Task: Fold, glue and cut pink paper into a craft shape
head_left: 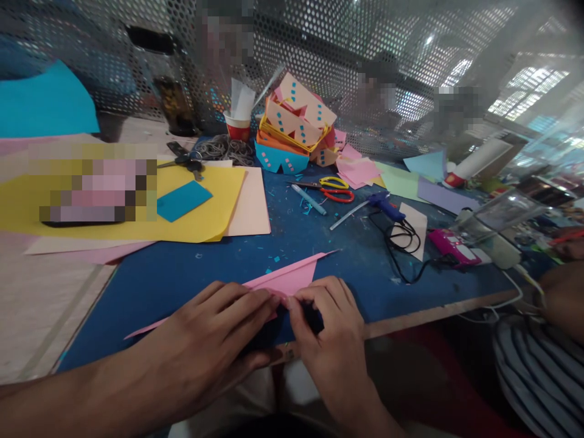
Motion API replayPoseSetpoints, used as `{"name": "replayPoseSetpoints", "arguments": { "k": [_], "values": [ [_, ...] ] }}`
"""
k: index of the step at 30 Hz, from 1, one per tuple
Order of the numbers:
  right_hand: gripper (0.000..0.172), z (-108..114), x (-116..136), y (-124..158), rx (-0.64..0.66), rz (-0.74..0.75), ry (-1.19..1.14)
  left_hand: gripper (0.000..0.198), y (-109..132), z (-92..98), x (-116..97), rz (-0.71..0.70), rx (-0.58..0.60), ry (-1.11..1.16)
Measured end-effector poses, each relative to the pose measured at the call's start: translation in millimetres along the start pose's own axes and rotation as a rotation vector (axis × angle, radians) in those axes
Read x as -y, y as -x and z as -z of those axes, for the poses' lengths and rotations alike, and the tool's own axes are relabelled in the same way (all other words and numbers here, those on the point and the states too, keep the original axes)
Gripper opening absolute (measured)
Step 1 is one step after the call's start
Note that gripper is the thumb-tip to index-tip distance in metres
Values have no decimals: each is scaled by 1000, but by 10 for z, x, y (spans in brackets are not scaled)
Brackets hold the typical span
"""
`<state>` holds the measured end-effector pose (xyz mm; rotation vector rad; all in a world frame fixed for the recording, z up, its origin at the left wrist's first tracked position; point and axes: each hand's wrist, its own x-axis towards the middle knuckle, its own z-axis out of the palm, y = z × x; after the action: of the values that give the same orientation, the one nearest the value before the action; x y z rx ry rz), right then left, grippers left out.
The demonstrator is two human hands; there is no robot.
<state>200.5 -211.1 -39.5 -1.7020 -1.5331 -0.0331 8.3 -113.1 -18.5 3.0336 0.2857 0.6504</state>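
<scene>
A folded piece of pink paper (301, 275) lies slantwise at the front edge of the blue table, its narrow ends reaching out left and right. My left hand (223, 322) presses on it, fingers together and gripping its near edge. Thumb and index finger of my right hand (331, 322) pinch the same edge, close to the left fingertips. Both hands cover the middle of the paper. Beyond it lie scissors (338, 195) with yellow and red handles, a light-blue pen (309, 199) and a blue glue gun (385, 205).
Decorated paper pieces (296, 112) are stacked in a basket by the perforated metal screen, next to a paper cup (238, 126). Yellow sheets (205, 213) and keys (194, 161) lie left. A pink device (454, 248) and cable sit right, near another person's striped sleeve (533, 371).
</scene>
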Motion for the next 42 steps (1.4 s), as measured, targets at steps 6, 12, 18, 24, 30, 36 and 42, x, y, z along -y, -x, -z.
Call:
{"name": "replayPoseSetpoints", "arguments": {
  "k": [6,12,18,24,30,36,42],
  "values": [
    [14,-16,1,-2,8,-6,-3,35,-13,13,-1,3,10,2],
    [17,-34,-6,-2,12,-12,13,39,-14,35,-2,5,-4,-7],
    [19,-48,-12,5,14,-18,33,38,-9,20,-12,11,-2,2],
    [18,-51,-12,4,24,-8,52,36,-14,28,-11,9,3,8],
    [18,-45,-13,-2,36,0,70,36,-37,30,-10,6,-5,12],
    [17,-45,-14,1,54,-2,80,37,-17,26,-16,19,1,16],
    [16,-53,-18,9,61,-14,98,37,-22,41,-9,16,4,11]
  ]
}}
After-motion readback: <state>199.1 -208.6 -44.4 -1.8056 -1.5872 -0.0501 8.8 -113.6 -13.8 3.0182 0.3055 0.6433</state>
